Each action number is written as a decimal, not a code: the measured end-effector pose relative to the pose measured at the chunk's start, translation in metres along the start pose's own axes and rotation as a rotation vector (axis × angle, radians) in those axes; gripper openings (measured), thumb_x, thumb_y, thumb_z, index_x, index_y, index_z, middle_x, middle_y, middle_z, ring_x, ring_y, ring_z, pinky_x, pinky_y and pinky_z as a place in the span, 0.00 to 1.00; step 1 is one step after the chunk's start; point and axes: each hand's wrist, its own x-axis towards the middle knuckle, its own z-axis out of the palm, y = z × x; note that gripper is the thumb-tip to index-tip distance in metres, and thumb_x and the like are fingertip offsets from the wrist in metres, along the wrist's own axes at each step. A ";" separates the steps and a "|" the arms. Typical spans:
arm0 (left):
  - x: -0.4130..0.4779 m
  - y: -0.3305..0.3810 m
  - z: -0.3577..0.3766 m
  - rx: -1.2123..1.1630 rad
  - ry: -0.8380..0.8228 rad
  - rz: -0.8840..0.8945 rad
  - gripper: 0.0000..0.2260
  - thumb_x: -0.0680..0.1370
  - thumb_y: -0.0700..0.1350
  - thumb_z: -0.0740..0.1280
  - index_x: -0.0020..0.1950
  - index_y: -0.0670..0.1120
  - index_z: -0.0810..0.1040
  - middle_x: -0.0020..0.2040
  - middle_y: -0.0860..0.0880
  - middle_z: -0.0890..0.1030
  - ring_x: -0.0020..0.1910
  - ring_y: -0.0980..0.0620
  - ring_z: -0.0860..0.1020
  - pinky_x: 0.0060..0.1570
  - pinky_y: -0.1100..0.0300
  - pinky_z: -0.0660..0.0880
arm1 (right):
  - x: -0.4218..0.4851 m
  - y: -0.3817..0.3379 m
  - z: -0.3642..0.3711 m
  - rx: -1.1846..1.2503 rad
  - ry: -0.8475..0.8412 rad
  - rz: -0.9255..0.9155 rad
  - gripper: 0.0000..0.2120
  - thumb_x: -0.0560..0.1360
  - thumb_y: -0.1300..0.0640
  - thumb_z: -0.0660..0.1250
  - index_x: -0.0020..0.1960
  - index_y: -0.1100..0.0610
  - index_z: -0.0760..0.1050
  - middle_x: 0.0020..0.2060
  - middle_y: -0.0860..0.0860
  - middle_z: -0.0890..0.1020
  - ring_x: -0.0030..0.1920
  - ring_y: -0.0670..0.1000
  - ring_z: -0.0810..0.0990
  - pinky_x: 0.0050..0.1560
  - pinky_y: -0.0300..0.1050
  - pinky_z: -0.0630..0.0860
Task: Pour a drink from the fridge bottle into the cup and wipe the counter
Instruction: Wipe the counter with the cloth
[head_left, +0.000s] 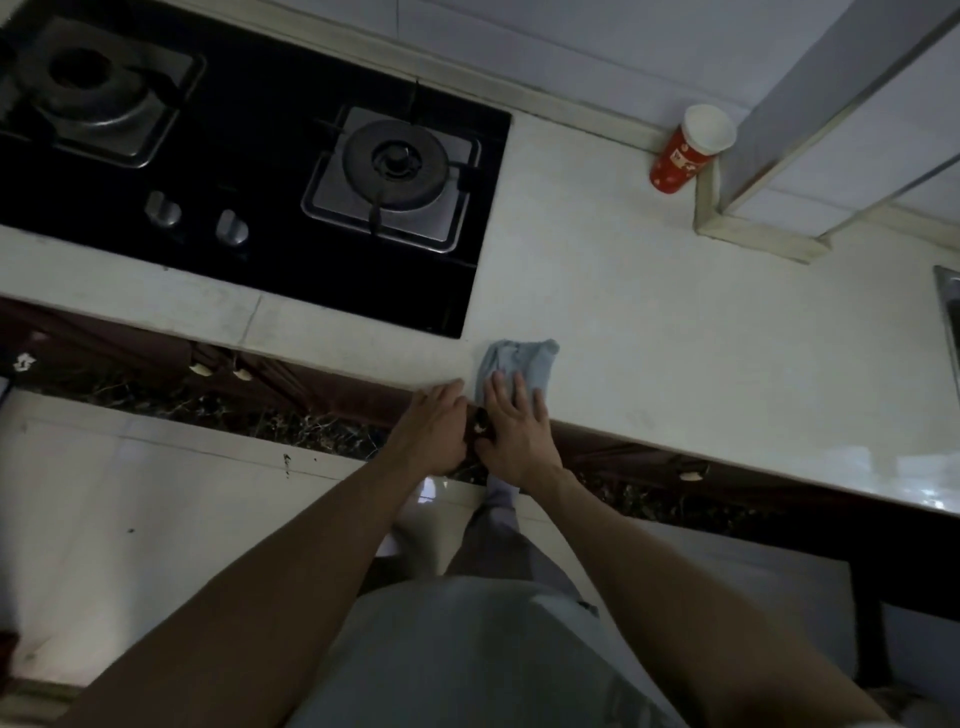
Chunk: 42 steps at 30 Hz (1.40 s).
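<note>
A light blue cloth (522, 358) lies on the white counter (649, 332) near its front edge. My right hand (511, 426) presses flat on the cloth's near end with straight fingers. My left hand (434, 428) rests at the counter's front edge just left of the cloth, fingertips touching the edge, and it holds nothing that I can see. A red paper cup (685, 150) with a white inside stands upright at the back of the counter, against the wall corner. No bottle is in view.
A black glass gas hob (249, 171) with two burners and two knobs fills the counter's left part. A tiled pillar (831, 130) juts out at the back right. A sink's rim (948, 312) shows at the right edge. Dark cabinet fronts lie below the counter.
</note>
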 end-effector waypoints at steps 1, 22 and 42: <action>0.000 -0.001 0.000 0.004 -0.006 0.007 0.26 0.76 0.46 0.64 0.74 0.42 0.65 0.79 0.42 0.57 0.76 0.43 0.59 0.75 0.49 0.57 | -0.002 -0.002 0.002 -0.011 0.004 -0.017 0.39 0.76 0.49 0.60 0.80 0.57 0.44 0.79 0.54 0.45 0.78 0.57 0.37 0.76 0.58 0.36; 0.011 0.031 -0.008 0.262 -0.034 0.042 0.22 0.76 0.45 0.63 0.69 0.42 0.68 0.66 0.44 0.70 0.63 0.44 0.69 0.65 0.50 0.68 | -0.001 0.037 -0.004 -0.200 0.049 -0.176 0.37 0.77 0.54 0.60 0.80 0.56 0.45 0.79 0.55 0.43 0.79 0.55 0.40 0.77 0.56 0.42; 0.145 0.310 0.006 0.176 -0.210 0.261 0.28 0.77 0.41 0.61 0.76 0.41 0.61 0.79 0.44 0.54 0.75 0.42 0.57 0.71 0.47 0.62 | -0.169 0.439 -0.035 -0.036 0.066 0.497 0.38 0.76 0.52 0.58 0.80 0.55 0.44 0.79 0.53 0.44 0.79 0.52 0.41 0.77 0.53 0.45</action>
